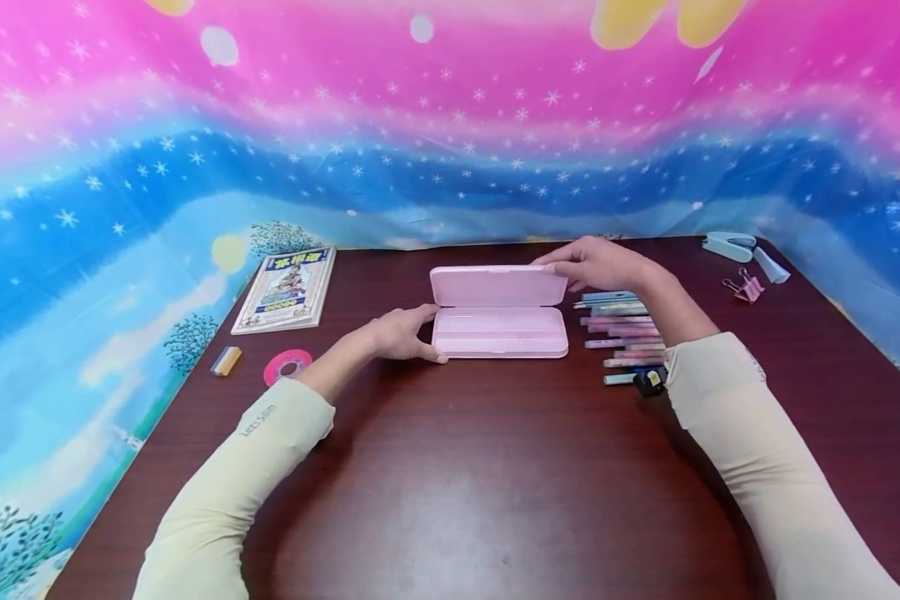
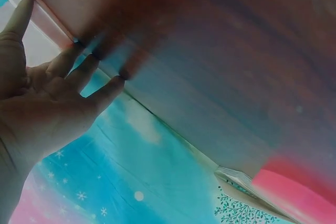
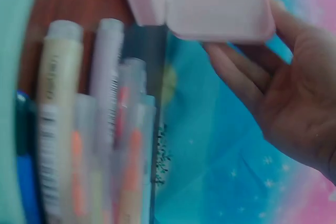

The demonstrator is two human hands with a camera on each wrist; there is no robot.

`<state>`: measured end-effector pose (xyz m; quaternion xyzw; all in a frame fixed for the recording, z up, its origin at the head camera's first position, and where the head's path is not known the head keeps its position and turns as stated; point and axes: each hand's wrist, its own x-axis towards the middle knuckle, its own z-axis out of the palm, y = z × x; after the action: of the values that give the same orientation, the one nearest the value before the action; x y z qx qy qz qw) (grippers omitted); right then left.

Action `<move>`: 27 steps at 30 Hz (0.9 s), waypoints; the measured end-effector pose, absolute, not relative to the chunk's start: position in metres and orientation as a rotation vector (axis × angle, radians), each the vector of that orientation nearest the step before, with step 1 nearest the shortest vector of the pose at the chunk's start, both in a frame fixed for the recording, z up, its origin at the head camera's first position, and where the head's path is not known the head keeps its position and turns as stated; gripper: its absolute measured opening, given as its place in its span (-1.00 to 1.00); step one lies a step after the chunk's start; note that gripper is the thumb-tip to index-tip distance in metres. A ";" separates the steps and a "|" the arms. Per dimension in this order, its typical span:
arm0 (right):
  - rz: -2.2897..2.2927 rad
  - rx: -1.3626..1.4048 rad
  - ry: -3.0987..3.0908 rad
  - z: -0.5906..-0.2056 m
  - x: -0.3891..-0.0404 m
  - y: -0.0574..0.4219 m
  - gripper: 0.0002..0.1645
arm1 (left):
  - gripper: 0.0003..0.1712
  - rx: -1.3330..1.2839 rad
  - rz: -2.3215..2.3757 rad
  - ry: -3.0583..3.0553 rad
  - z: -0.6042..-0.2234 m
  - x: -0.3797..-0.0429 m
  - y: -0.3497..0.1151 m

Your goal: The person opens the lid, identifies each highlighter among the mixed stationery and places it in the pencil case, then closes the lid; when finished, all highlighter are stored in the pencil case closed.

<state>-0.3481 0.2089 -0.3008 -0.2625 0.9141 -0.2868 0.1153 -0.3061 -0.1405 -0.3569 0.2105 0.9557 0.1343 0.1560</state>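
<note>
A pink pencil case (image 1: 500, 342) lies on the table with its lid (image 1: 487, 288) raised; its tray looks bare. At its left end, my left hand (image 1: 397, 333) touches the case, thumb by the front corner and fingers towards the hinge side. The left wrist view shows that hand's fingers (image 2: 81, 74) fairly straight and spread. My right hand (image 1: 607, 262) pinches the lid's upper right corner, thumb in front and fingers behind. In the right wrist view the lid (image 3: 220, 3) sits between thumb and fingers. Several pens and markers (image 1: 622, 332) lie right of the case, below my right hand.
Booklets (image 1: 288, 287) lie at the back left, with an eraser (image 1: 227, 361) and a pink tape roll (image 1: 285, 363) nearer. A stapler (image 1: 729, 246) and pink binder clips (image 1: 746, 286) are at the back right. A small black object (image 1: 649, 382) is by the right sleeve. Patterned cloth hangs behind.
</note>
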 end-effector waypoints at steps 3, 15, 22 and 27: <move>-0.721 -0.742 2.951 -0.306 -0.355 0.201 -0.60 | 0.12 0.569 0.363 2.732 -0.357 -0.305 -0.141; -0.092 -0.789 2.905 -0.327 -0.364 0.168 0.07 | 0.12 0.541 0.326 2.728 -0.355 -0.303 -0.140; -0.194 -0.735 2.728 -0.334 -0.377 0.170 0.04 | 0.12 0.525 0.316 2.739 -0.352 -0.303 -0.140; -0.265 -0.645 2.585 -0.341 -0.388 0.172 -0.02 | 0.12 0.526 0.317 2.731 -0.353 -0.303 -0.139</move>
<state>-0.3879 0.1720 -0.3408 -0.2346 0.9396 -0.0962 0.2301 -0.3031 -0.1393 -0.3528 0.1850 0.9614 0.1115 0.1705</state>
